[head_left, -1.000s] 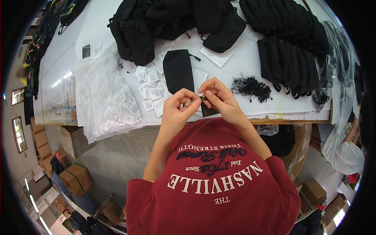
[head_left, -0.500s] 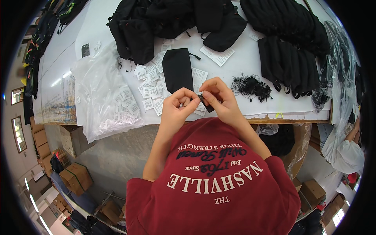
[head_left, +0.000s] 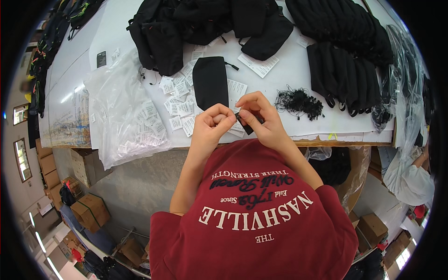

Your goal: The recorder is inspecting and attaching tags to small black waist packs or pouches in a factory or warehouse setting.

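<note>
Pale and broad, the worktop (head_left: 287,74) is carrying everything, and near its front edge the black card (head_left: 248,127) is slanting between the two hands. Fingers of the right hand (head_left: 263,122) are clamping on it; those of the left hand (head_left: 213,122) are pressing together, thumb to forefinger, beside its upper end, though whether they are gripping anything is too small to tell. Working well here probably means the right hand is steadying the card by its edge while the left is making only small, precise movements, neither of them bending it. Beyond the hands, a black pouch (head_left: 210,84) is lying among white labels (head_left: 185,108); tangled black cords (head_left: 299,102) are resting rightward, a clear bag (head_left: 126,107) leftward.
</note>
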A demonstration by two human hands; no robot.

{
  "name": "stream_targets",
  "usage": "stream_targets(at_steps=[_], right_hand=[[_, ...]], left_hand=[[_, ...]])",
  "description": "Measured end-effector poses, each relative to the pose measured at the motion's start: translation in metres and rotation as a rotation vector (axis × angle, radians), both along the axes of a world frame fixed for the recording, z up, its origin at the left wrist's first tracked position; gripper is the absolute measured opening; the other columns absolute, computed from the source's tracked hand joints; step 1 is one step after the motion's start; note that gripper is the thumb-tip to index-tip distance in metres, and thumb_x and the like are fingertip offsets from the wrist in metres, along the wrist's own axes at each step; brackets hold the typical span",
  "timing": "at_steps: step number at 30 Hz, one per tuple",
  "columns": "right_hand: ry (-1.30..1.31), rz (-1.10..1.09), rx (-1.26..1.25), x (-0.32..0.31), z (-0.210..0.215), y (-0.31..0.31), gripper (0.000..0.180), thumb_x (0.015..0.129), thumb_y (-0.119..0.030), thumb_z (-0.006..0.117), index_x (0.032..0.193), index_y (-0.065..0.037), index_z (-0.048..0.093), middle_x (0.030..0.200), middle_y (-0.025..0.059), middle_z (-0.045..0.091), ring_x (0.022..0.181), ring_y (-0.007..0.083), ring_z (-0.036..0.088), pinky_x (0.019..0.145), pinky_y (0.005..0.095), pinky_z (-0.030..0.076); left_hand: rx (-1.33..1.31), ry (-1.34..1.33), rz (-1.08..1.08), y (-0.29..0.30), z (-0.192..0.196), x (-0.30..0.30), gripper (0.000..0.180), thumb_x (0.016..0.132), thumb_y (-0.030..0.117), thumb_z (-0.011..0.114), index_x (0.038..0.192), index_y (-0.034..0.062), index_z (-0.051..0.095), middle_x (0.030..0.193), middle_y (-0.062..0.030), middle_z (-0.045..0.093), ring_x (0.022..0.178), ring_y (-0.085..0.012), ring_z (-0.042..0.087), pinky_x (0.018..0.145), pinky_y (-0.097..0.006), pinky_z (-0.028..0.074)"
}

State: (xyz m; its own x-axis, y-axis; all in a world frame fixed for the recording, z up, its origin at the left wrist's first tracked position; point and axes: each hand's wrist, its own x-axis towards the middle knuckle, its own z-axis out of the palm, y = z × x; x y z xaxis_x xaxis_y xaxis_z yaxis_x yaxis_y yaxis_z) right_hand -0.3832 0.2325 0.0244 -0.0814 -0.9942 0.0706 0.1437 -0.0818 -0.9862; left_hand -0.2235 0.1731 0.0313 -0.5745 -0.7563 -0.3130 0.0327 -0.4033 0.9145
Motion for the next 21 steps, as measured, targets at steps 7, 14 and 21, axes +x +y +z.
stream_targets(at_steps=[7, 14, 21], right_hand=[[0.015, -0.031, -0.021, 0.0010, -0.0005, 0.0009, 0.012, 0.093, -0.003, 0.052, 0.105, -0.003, 0.050, 0.069, 0.0025, 0.052, 0.063, 0.0083, 0.049, 0.058, 0.0225, 0.040], [0.120, -0.037, -0.002, 0.0001, -0.0009, 0.0015, 0.014, 0.091, -0.001, 0.053, 0.105, -0.003, 0.050, 0.067, 0.0032, 0.054, 0.060, 0.0085, 0.049, 0.056, 0.0223, 0.039], [0.069, -0.058, 0.013, 0.0037, -0.0025, 0.0018, 0.013, 0.090, 0.001, 0.054, 0.101, -0.003, 0.049, 0.067, 0.0027, 0.053, 0.059, 0.0070, 0.047, 0.055, 0.0215, 0.038]], left_hand=[[-0.032, -0.039, 0.014, 0.0022, 0.0075, -0.0038, 0.007, 0.087, 0.005, 0.062, 0.082, 0.0019, 0.058, 0.058, 0.0117, 0.036, 0.054, 0.0022, 0.027, 0.049, -0.018, 0.019], [-0.145, -0.114, 0.021, 0.0063, 0.0079, -0.0074, 0.008, 0.085, 0.003, 0.062, 0.080, 0.0013, 0.057, 0.057, 0.0113, 0.030, 0.053, 0.0013, 0.024, 0.049, -0.019, 0.020], [-0.196, -0.134, 0.016, 0.0080, 0.0069, -0.0093, 0.008, 0.085, 0.003, 0.062, 0.079, 0.0012, 0.056, 0.056, 0.0107, 0.030, 0.053, 0.0011, 0.024, 0.049, -0.019, 0.020]])
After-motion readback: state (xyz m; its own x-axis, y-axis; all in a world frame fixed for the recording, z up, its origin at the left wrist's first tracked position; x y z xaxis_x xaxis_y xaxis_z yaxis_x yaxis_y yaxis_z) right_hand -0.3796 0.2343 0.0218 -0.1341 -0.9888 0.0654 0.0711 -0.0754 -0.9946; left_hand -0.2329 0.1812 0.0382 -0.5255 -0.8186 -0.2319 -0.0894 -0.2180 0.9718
